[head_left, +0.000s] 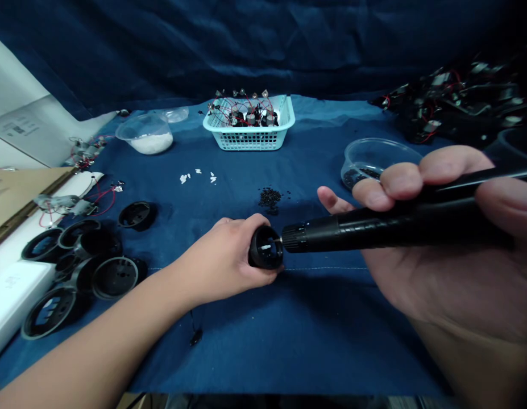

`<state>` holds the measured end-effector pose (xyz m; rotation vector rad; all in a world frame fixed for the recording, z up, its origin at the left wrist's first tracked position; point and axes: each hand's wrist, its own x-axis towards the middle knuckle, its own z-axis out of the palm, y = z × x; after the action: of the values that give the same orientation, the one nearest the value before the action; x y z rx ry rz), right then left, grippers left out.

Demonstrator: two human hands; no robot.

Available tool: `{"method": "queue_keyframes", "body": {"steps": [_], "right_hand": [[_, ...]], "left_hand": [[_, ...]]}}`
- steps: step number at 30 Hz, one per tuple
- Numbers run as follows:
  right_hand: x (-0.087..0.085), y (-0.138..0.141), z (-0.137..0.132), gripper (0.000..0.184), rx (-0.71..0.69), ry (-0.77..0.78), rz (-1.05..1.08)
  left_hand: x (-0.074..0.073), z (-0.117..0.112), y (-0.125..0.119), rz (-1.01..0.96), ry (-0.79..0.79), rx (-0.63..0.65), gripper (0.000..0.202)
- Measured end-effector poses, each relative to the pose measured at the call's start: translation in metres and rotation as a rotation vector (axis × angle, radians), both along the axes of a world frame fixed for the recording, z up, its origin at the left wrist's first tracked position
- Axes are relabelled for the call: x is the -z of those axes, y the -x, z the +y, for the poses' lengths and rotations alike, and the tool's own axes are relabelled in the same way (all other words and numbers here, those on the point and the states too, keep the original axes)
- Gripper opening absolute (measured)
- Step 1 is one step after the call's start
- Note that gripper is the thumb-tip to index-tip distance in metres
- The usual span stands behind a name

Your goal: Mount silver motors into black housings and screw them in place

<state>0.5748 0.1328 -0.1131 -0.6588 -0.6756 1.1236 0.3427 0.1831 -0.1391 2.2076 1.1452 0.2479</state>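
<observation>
The right hand [438, 278] grips a black electric screwdriver [382, 228], its bit [278, 241] at the mouth of a cup-shaped housing [257, 254] clasped in the left hand [231, 250], where fastening seems unfinished, with loose screws [270, 197] beyond and more housings [117, 277] at left apparently still undone.

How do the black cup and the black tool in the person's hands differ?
The black cup is short and round with an open mouth; the black tool is long and slim, with a ridged collar near its tip. The left hand wraps around the cup; the right hand holds the tool, its tip at the cup's mouth. Both are black and handheld.
</observation>
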Motion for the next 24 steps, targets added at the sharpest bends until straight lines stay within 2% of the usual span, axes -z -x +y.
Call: {"method": "queue_keyframes", "body": {"steps": [3, 7, 10, 18, 24], "right_hand": [[-0.0007, -0.0032, -0.0008, 0.012, -0.084, 0.008, -0.162], [-0.0007, -0.0051, -0.0019, 0.013, -0.083, 0.000, -0.219], [-0.0007, -0.0041, -0.0032, 0.013, -0.060, -0.014, -0.226], [-0.0015, -0.0050, -0.0033, 0.009, -0.125, -0.009, -0.193], [-0.0041, 0.0031, -0.0007, 0.006, -0.150, -0.028, -0.134]], "left_hand": [[0.0031, -0.0003, 0.0006, -0.004, -0.029, 0.017, 0.034], [0.0054, -0.0002, 0.0007, 0.007, -0.075, 0.034, 0.035], [0.0058, 0.0005, 0.0009, 0.021, -0.084, 0.035, 0.036], [0.0055, 0.0018, 0.0036, 0.045, -0.103, 0.043, 0.039], [0.0035, 0.0040, 0.0061, 0.138, -0.108, 0.036, 0.041]]}}
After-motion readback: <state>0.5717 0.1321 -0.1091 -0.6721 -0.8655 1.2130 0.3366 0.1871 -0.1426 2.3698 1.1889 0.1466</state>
